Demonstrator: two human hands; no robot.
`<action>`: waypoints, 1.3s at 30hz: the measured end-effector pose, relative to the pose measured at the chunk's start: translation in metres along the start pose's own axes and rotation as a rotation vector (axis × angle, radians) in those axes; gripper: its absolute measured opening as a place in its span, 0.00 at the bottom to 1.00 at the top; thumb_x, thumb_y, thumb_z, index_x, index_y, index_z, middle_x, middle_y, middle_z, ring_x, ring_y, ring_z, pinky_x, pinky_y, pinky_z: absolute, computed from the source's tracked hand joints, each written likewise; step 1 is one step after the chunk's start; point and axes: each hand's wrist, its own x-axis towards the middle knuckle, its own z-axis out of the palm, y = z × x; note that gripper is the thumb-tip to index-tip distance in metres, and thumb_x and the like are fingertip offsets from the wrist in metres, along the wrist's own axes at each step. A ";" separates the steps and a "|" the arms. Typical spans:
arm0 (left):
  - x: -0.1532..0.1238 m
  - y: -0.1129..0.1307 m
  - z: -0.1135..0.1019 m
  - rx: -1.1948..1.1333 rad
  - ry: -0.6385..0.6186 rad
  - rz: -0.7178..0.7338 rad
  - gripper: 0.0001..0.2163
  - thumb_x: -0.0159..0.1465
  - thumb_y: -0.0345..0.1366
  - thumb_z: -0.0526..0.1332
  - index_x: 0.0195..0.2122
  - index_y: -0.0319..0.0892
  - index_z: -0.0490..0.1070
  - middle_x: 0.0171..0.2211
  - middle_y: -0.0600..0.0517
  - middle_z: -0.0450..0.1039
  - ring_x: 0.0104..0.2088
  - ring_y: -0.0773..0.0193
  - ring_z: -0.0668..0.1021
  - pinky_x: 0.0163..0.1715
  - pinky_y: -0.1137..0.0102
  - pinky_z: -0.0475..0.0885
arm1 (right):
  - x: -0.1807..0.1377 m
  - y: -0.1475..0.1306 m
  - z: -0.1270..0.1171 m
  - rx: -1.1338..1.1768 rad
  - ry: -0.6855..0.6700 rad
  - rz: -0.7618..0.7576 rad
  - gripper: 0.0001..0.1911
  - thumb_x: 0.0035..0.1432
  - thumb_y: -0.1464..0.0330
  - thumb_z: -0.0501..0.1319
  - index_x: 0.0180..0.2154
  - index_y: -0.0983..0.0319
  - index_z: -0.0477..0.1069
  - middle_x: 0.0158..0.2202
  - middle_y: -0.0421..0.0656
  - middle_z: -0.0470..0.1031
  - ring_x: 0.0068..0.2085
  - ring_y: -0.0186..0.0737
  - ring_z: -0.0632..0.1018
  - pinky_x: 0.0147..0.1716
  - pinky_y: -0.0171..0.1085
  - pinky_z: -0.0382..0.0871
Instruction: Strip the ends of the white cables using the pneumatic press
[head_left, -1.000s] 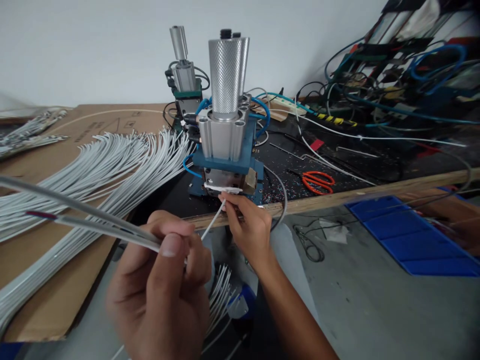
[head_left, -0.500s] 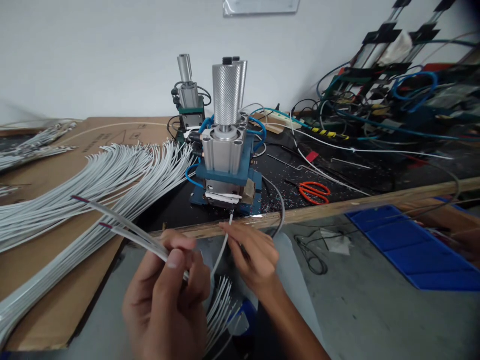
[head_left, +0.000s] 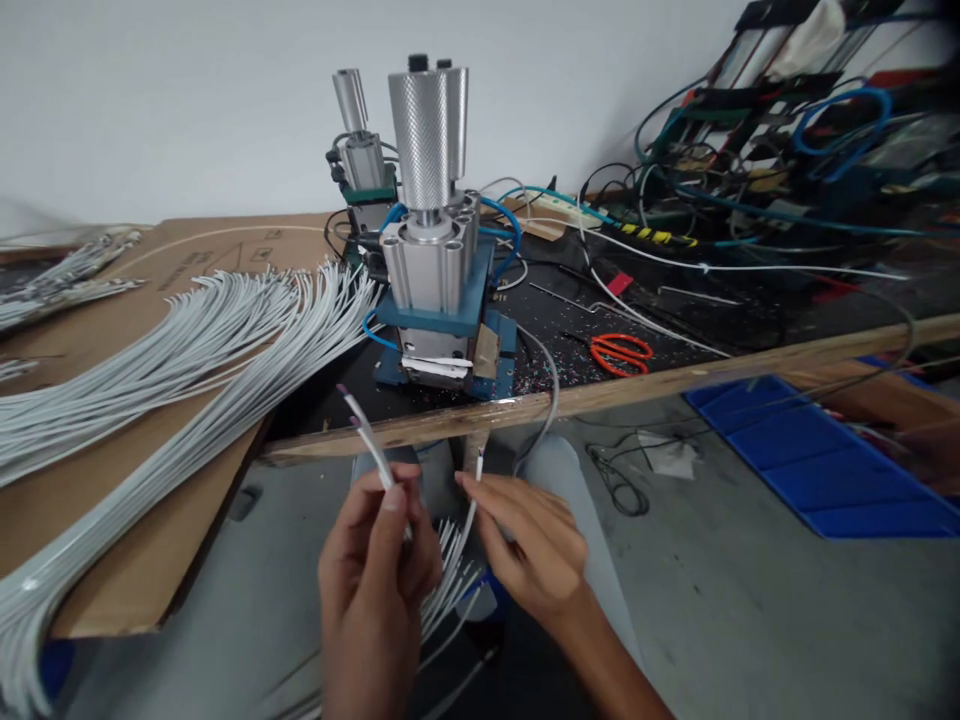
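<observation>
My left hand (head_left: 373, 580) is closed round a few white cables (head_left: 367, 440) that stick up and to the left, their tips dark red. My right hand (head_left: 534, 550) pinches a single white cable (head_left: 474, 490) just below the table edge, its stripped tip pointing up. Both hands hover in front of the pneumatic stripping machine (head_left: 439, 270), which has a knurled silver cylinder on a blue base. More white cable ends (head_left: 450, 570) fan out below, between my hands.
A large fan of white cables (head_left: 172, 370) lies on cardboard (head_left: 120, 560) at the left. Orange scissors (head_left: 619, 352) rest on the black tabletop. Tangled hoses and wires (head_left: 750, 160) fill the back right. Blue trays (head_left: 810, 460) sit on the floor at right.
My right hand has drawn its cable back from the machine's slot and down below the table edge. My left hand has moved right and lower, its cables now standing more upright.
</observation>
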 end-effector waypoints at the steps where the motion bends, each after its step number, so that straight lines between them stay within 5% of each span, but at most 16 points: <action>1: -0.001 -0.006 -0.005 0.006 -0.015 -0.039 0.13 0.60 0.43 0.71 0.37 0.39 0.74 0.24 0.56 0.62 0.16 0.79 0.57 0.14 0.82 0.55 | -0.010 0.003 -0.002 -0.032 -0.082 0.022 0.18 0.58 0.78 0.57 0.50 0.63 0.71 0.47 0.33 0.73 0.48 0.15 0.74 0.50 0.21 0.67; 5: -0.007 -0.029 -0.029 0.076 -0.078 -0.135 0.15 0.63 0.46 0.68 0.38 0.39 0.71 0.21 0.57 0.60 0.17 0.75 0.60 0.16 0.80 0.60 | -0.033 0.002 -0.009 -0.060 -0.379 0.159 0.16 0.63 0.74 0.54 0.50 0.60 0.74 0.37 0.32 0.73 0.36 0.10 0.72 0.37 0.18 0.61; 10: -0.017 -0.043 -0.046 0.323 -0.229 -0.146 0.16 0.69 0.48 0.62 0.40 0.37 0.71 0.20 0.56 0.62 0.22 0.72 0.68 0.26 0.76 0.66 | -0.001 -0.026 -0.012 0.364 -0.323 0.623 0.17 0.67 0.62 0.53 0.44 0.64 0.77 0.38 0.37 0.72 0.31 0.05 0.67 0.33 0.11 0.61; 13: -0.021 -0.044 -0.047 0.436 -0.300 -0.113 0.17 0.71 0.48 0.59 0.34 0.37 0.70 0.22 0.54 0.65 0.26 0.71 0.71 0.32 0.75 0.68 | 0.019 -0.034 -0.008 0.517 -0.350 0.764 0.23 0.65 0.56 0.53 0.39 0.68 0.77 0.35 0.40 0.70 0.30 0.06 0.66 0.30 0.11 0.59; 18: -0.020 -0.042 -0.051 0.522 -0.198 0.032 0.16 0.70 0.47 0.60 0.37 0.38 0.73 0.38 0.48 0.74 0.41 0.66 0.76 0.44 0.73 0.70 | 0.014 -0.039 0.001 0.721 -0.265 0.924 0.27 0.63 0.52 0.54 0.37 0.73 0.69 0.33 0.42 0.69 0.33 0.09 0.70 0.35 0.11 0.64; 20: -0.016 -0.036 -0.054 0.506 -0.069 0.079 0.16 0.69 0.49 0.60 0.39 0.38 0.73 0.34 0.50 0.72 0.35 0.68 0.75 0.37 0.75 0.70 | 0.008 -0.044 0.002 0.877 -0.204 0.991 0.28 0.64 0.50 0.53 0.40 0.73 0.64 0.33 0.43 0.69 0.34 0.11 0.72 0.38 0.12 0.68; 22: -0.013 -0.027 -0.055 0.485 -0.025 0.038 0.17 0.68 0.50 0.62 0.40 0.38 0.73 0.25 0.54 0.65 0.23 0.73 0.67 0.24 0.79 0.63 | 0.002 -0.050 0.002 1.047 -0.279 1.035 0.29 0.64 0.48 0.52 0.39 0.73 0.59 0.30 0.41 0.66 0.31 0.13 0.71 0.34 0.15 0.69; 24: -0.010 -0.017 -0.054 0.479 -0.152 -0.038 0.16 0.67 0.49 0.63 0.39 0.38 0.73 0.20 0.57 0.58 0.19 0.75 0.59 0.18 0.80 0.54 | -0.002 -0.055 0.001 1.172 -0.405 1.062 0.31 0.62 0.47 0.53 0.38 0.72 0.57 0.26 0.39 0.62 0.26 0.13 0.68 0.29 0.17 0.67; 27: -0.007 -0.006 -0.051 0.444 -0.360 -0.080 0.14 0.66 0.44 0.65 0.34 0.37 0.71 0.21 0.56 0.61 0.18 0.76 0.60 0.17 0.80 0.55 | -0.007 -0.060 0.001 1.219 -0.478 1.100 0.33 0.61 0.45 0.53 0.38 0.72 0.56 0.25 0.37 0.59 0.25 0.13 0.66 0.27 0.17 0.67; 33: -0.004 -0.004 -0.054 0.603 -0.333 0.045 0.10 0.65 0.40 0.65 0.31 0.38 0.74 0.30 0.51 0.68 0.27 0.72 0.68 0.27 0.77 0.63 | -0.014 -0.058 0.001 1.167 -0.579 1.072 0.33 0.62 0.45 0.51 0.42 0.73 0.61 0.24 0.37 0.59 0.25 0.12 0.65 0.26 0.16 0.63; 36: -0.001 0.002 -0.060 0.729 -0.398 0.176 0.08 0.66 0.36 0.64 0.30 0.39 0.72 0.30 0.51 0.67 0.32 0.69 0.70 0.32 0.75 0.64 | -0.011 -0.048 -0.006 1.083 -0.677 0.968 0.31 0.65 0.47 0.49 0.41 0.73 0.65 0.25 0.39 0.61 0.26 0.10 0.64 0.27 0.14 0.59; 39: 0.007 0.008 -0.067 0.910 -0.629 0.200 0.04 0.63 0.27 0.61 0.31 0.40 0.69 0.30 0.53 0.66 0.29 0.70 0.67 0.28 0.75 0.61 | -0.007 -0.033 -0.015 0.878 -0.835 0.711 0.24 0.66 0.56 0.51 0.35 0.73 0.69 0.27 0.40 0.64 0.30 0.09 0.62 0.32 0.13 0.53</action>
